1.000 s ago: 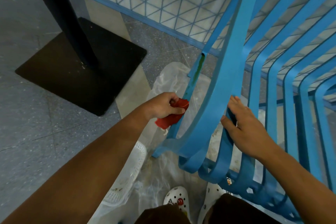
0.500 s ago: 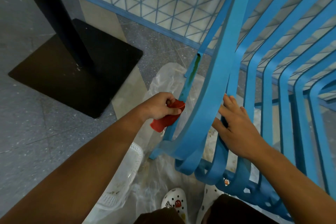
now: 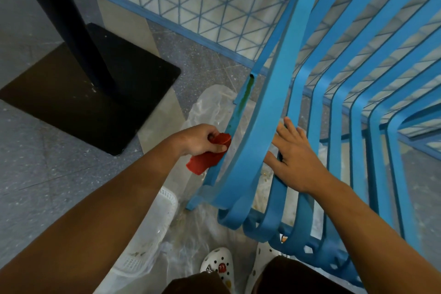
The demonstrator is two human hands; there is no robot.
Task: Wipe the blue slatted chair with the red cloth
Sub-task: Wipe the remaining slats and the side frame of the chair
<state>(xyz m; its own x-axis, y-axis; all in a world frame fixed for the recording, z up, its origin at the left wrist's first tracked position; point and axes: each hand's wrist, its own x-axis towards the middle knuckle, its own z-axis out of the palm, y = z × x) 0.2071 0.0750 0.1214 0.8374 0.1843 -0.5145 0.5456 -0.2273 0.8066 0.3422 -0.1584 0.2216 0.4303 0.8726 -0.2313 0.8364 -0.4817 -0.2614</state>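
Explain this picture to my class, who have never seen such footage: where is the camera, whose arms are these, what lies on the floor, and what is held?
There is no machine here. The one picture comes from a wide-angle camera worn on a person's head, looking down, so both arms are that person's own.

The left hand has a red cloth in its grip and presses it against an outer bar of the blue slatted chair. The right hand rests on the slats with fingers spread, apparently steadying the chair.

On the grey floor lie a sheet of clear plastic, a white plastic basket and the black square base of a dark post. At the bottom edge are the person's white shoes.
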